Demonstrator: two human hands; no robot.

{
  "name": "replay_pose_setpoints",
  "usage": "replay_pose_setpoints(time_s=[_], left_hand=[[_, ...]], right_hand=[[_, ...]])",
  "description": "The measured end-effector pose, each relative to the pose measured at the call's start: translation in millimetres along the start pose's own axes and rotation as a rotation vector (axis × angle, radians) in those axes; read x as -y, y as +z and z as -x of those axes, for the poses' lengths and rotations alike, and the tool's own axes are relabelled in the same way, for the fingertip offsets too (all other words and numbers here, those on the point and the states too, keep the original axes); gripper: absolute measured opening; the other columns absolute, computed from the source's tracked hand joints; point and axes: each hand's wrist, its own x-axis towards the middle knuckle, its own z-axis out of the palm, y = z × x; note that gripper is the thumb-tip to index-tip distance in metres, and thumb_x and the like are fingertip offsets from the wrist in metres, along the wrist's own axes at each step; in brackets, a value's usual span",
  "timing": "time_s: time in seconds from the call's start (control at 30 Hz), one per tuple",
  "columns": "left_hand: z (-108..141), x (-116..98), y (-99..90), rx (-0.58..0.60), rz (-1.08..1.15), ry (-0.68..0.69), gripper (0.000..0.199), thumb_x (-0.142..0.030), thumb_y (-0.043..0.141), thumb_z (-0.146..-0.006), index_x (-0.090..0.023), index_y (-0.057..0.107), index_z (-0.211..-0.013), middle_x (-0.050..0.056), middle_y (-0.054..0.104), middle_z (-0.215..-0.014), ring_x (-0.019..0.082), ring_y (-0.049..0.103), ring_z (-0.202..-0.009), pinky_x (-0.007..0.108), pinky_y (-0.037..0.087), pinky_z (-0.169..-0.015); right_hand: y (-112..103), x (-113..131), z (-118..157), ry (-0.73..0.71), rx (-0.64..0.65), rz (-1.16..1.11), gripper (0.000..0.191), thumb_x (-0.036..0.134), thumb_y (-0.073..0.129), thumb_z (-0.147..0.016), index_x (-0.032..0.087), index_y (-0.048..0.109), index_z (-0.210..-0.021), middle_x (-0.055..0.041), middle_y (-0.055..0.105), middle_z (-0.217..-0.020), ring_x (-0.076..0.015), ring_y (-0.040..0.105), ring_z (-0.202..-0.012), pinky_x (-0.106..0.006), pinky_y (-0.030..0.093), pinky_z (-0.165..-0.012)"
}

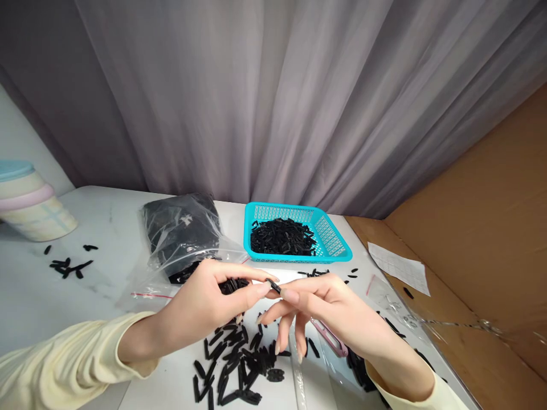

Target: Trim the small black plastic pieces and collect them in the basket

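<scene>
Between the fingertips of both hands is a small, narrow black piece (274,286), its exact kind not clear. My left hand (222,293) pinches its left end with thumb and forefinger. At the other end, the thumb and forefinger of my right hand (316,302) close on it, while the other fingers hang loosely below. Under the hands lies a loose pile of similar black pieces (243,361) on the white table (158,381). A pink-handled tool (331,337) lies partly hidden beneath my right hand.
A turquoise basket (294,259) behind the hands holds many black pieces. Left of it lies a clear zip bag (182,230) full of black material. A pastel tumbler (34,205) stands far left. Paper (399,267) and a plastic bag (395,304) lie right, near a cardboard panel (482,228).
</scene>
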Motion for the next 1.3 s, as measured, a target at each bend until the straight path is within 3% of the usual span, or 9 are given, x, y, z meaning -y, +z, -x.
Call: replay_pose_setpoints(time_s=[0.17, 0.37, 0.53, 0.73, 0.87, 1.07, 1.3], left_hand=[[0.2, 0.6, 1.4, -0.026, 0.003, 0.041, 0.018, -0.026, 0.060, -0.081, -0.023, 0.076, -0.087, -0.004, 0.055, -0.041, 0.015, 0.061, -0.063, 0.018, 0.048, -0.056], [-0.3, 4.3, 2.0, -0.038, -0.005, 0.098, 0.018, -0.024, 0.060, -0.080, -0.022, 0.076, -0.089, -0.005, 0.056, -0.042, 0.013, 0.063, -0.061, 0.018, 0.051, -0.063], [-0.9, 6.4, 3.6, -0.069, -0.012, 0.152, 0.018, -0.019, 0.062, -0.079, -0.023, 0.076, -0.089, -0.006, 0.068, -0.057, 0.011, 0.066, -0.065, 0.015, 0.053, -0.070], [-2.3, 7.5, 4.1, -0.078, -0.022, 0.244, 0.019, -0.015, 0.061, -0.079, -0.023, 0.075, -0.089, -0.006, 0.075, -0.083, 0.008, 0.068, -0.072, 0.007, 0.051, -0.067], [-3.1, 7.0, 5.8, -0.097, -0.023, 0.296, 0.020, -0.012, 0.061, -0.078, -0.019, 0.075, -0.089, -0.004, 0.075, -0.081, 0.008, 0.069, -0.070, 0.006, 0.051, -0.068], [-2.9, 7.4, 6.7, -0.115, -0.028, 0.323, 0.020, -0.011, 0.060, -0.077, -0.018, 0.075, -0.088, -0.004, 0.075, -0.079, 0.008, 0.068, -0.068, 0.006, 0.052, -0.067], [-1.7, 8.3, 5.9, -0.129, -0.025, 0.314, 0.023, -0.011, 0.059, -0.077, -0.018, 0.075, -0.093, -0.004, 0.069, -0.058, 0.010, 0.067, -0.062, 0.012, 0.054, -0.066]], right_hand=[[-0.2, -1.2, -2.4, 0.026, 0.015, -0.105, 0.028, 0.032, 0.056, -0.087, 0.009, 0.073, -0.082, -0.0059, 0.070, -0.062, -0.0083, 0.061, -0.046, -0.014, 0.047, -0.040], [-3.8, -9.4, -4.2, 0.014, 0.002, -0.178, 0.035, 0.035, 0.055, -0.088, 0.007, 0.074, -0.081, -0.0094, 0.071, -0.065, -0.0123, 0.067, -0.052, -0.015, 0.050, -0.040], [-5.8, -12.6, -4.9, 0.004, 0.007, -0.276, 0.031, 0.031, 0.054, -0.090, 0.007, 0.074, -0.087, -0.0128, 0.073, -0.078, -0.0120, 0.068, -0.054, -0.013, 0.051, -0.040], [-6.1, -7.7, -4.1, 0.063, 0.012, -0.398, 0.027, 0.025, 0.055, -0.089, 0.007, 0.074, -0.082, -0.0129, 0.074, -0.073, -0.0096, 0.065, -0.047, -0.011, 0.049, -0.037], [-5.8, -6.0, -2.4, 0.080, 0.000, -0.402, 0.025, 0.024, 0.056, -0.088, 0.007, 0.074, -0.087, -0.0104, 0.072, -0.060, -0.0071, 0.059, -0.037, -0.010, 0.046, -0.035], [-4.0, -4.4, -2.5, 0.084, -0.030, -0.358, 0.025, 0.024, 0.056, -0.088, 0.007, 0.073, -0.090, -0.0097, 0.071, -0.059, -0.0064, 0.057, -0.036, -0.010, 0.042, -0.033], [-4.0, -7.3, -3.0, 0.067, -0.107, -0.399, 0.019, 0.024, 0.061, -0.084, 0.008, 0.072, -0.085, -0.0068, 0.069, -0.055, -0.0048, 0.051, -0.032, -0.010, 0.037, -0.030]])
